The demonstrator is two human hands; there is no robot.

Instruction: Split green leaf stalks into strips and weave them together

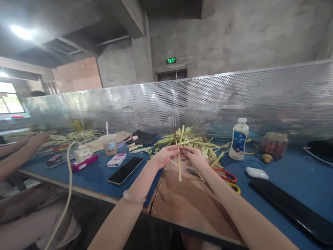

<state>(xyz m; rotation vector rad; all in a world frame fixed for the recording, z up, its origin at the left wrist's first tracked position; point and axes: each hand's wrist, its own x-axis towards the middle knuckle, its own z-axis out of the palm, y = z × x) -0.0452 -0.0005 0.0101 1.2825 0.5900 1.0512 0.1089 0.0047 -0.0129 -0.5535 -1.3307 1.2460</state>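
My left hand (166,156) and my right hand (191,155) meet above a brown board, fingers pinched together. Between them they grip a pale green-yellow plant strip (180,169), held nearly upright, its lower end hanging below my fingers. It looks like a strip of leaf or husk. Just beyond my hands lies a loose heap of similar green and yellow strips (192,135). Scissors with red handles (229,176) and a pair with yellow handles (236,188) lie by my right forearm, their blades partly hidden by it.
Left of the brown board (171,205) lie a phone (125,170), a small box (117,160) and a drink cup (111,146). To the right are a bottle (238,140), a jar (274,144), a white case (256,173) and a long black case (288,208). A perforated metal screen (156,104) stands behind. Another person's hands (36,140) work at far left.
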